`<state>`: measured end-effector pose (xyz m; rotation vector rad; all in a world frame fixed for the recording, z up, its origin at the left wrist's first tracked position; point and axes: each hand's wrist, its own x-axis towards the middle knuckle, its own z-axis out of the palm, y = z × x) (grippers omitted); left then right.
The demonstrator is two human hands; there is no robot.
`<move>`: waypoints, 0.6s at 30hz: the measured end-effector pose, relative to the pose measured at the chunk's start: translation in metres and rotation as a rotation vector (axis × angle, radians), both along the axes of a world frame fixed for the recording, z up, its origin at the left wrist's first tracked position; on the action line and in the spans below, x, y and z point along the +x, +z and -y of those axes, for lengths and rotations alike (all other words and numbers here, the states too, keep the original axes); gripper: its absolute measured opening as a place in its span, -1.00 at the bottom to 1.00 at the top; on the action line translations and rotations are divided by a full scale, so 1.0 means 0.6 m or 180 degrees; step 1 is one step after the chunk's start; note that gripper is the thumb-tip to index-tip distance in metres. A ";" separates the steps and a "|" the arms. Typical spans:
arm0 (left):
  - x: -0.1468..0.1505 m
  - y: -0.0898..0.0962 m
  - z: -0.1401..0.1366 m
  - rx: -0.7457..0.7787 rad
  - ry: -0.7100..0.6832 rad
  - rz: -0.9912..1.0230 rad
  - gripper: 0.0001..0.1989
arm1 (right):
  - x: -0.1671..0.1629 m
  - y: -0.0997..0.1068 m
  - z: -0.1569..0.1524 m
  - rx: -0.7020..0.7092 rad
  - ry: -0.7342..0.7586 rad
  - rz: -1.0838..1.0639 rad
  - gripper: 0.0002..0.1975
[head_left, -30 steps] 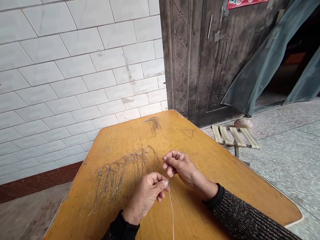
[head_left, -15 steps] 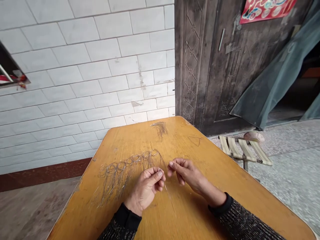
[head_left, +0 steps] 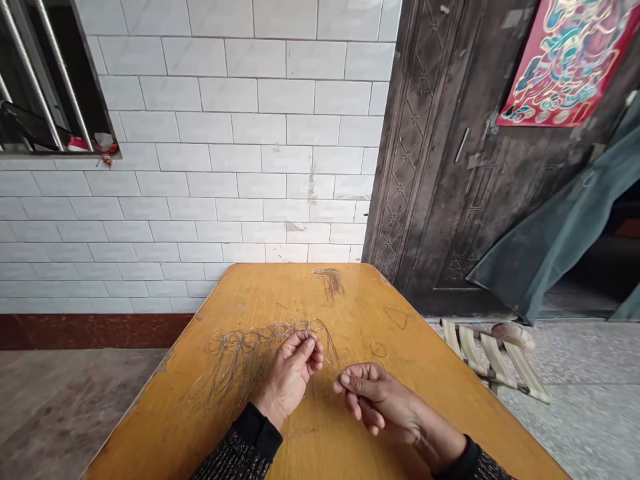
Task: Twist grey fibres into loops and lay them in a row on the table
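Thin wire (head_left: 331, 364) runs between my two hands, above the wooden table. Its upper part is pinched by my left hand (head_left: 295, 367), thumb against the index finger. My right hand (head_left: 373, 397) grips the lower end between thumb and forefinger, its other fingers loosely curled. Just beyond and left of my left hand lies a row of looped wires (head_left: 255, 337), their long tails trailing toward me. Part of that row is hidden behind my left hand.
The wooden table (head_left: 280, 287) carries a bundle of loose wires (head_left: 331, 280) near its far end. On the right lie a small wire ring (head_left: 379, 349) and a bent wire (head_left: 399, 317). A strapped folding stool (head_left: 493, 360) stands beyond the right edge.
My right hand has moved down and is now pulling apart from the left along the wire. The camera view has tilted up, showing more wall and the barred window.
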<state>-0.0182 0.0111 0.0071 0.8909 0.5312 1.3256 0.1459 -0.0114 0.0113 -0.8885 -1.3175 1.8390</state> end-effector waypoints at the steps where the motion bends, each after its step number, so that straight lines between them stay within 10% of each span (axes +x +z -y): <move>1: 0.001 0.001 0.001 -0.0013 0.0049 -0.0044 -0.80 | 0.000 0.003 0.001 -0.0011 -0.0084 -0.0008 -0.64; 10: 0.024 -0.018 0.021 0.0224 0.0531 -0.1813 -0.83 | 0.026 0.041 -0.125 0.0414 -0.1173 -0.0228 -0.72; 18: 0.065 -0.102 0.035 0.3676 0.1262 -0.3820 -0.90 | 0.037 0.044 -0.341 0.0123 -0.1852 -0.0146 -0.86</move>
